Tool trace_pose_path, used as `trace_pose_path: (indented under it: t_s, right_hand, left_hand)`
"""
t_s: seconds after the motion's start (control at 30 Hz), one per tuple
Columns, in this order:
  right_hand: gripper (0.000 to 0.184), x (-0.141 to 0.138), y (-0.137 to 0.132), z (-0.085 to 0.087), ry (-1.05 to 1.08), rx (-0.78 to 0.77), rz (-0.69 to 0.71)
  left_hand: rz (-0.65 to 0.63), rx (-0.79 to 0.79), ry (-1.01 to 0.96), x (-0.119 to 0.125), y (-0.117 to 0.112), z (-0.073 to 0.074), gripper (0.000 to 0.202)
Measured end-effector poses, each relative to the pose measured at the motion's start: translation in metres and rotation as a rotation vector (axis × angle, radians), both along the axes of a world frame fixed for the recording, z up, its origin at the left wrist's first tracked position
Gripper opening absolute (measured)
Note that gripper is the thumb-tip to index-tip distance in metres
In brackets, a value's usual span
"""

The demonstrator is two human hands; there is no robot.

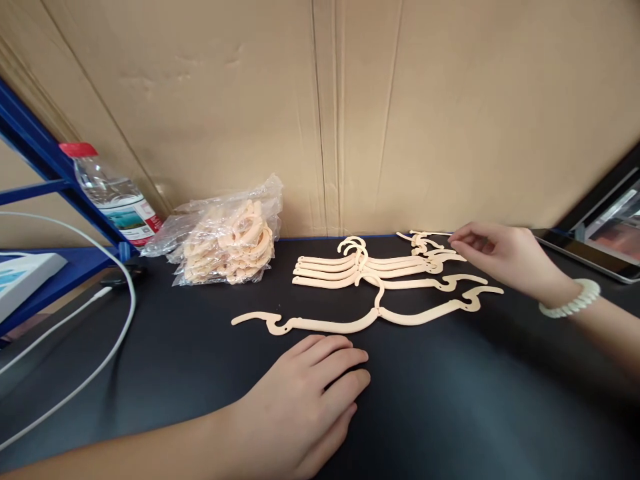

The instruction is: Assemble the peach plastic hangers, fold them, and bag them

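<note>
My left hand [320, 393] rests on the black tabletop, its fingers loosely stretched and holding nothing. Just beyond its fingers lies a cream folding hanger [335, 326], opened out, with a hooked end piece on both arms. Behind that are several more hangers [327, 273] side by side, their hooks overlapping; hooked ends show on their right arms, while the left arms end plain. At the back right, my right hand [495, 250] pinches at the edge of a small pile of loose hooked end pieces [419, 241]. A thin cream piece meets its fingertips; the grip is partly hidden.
A clear plastic bag [230, 240] of cream hanger parts stands at the back left. Beside it a red-capped water bottle [120, 200] leans near a blue frame. A white cable [131, 303] loops at the left. A tablet-like device [595, 257] stands far right, against cardboard.
</note>
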State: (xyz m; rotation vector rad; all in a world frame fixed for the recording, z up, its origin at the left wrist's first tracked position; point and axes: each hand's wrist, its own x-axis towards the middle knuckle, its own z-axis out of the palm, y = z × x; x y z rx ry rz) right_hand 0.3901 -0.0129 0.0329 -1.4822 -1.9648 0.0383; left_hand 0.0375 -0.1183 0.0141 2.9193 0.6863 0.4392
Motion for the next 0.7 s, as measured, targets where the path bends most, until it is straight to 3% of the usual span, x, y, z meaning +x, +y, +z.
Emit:
trace_pose_path:
  t_s: [0.2, 0.5, 0.7]
  right_hand:
    - [0.025, 0.025, 0.037, -0.016, -0.141, -0.155, -0.087]
    - [0.025, 0.013, 0.089, -0.018, -0.179, -0.312, -0.154]
    - [0.017, 0.012, 0.099, -0.014, -0.083, -0.411, -0.184]
  left_hand:
    - [0.002, 0.006, -0.044, 0.002, 0.000, 0.001, 0.031]
    - [0.023, -0.049, -0.073, 0.003, 0.002, 0.005, 0.033]
    - [0.016, -0.070, -0.090, 0.003, 0.002, 0.006, 0.033]
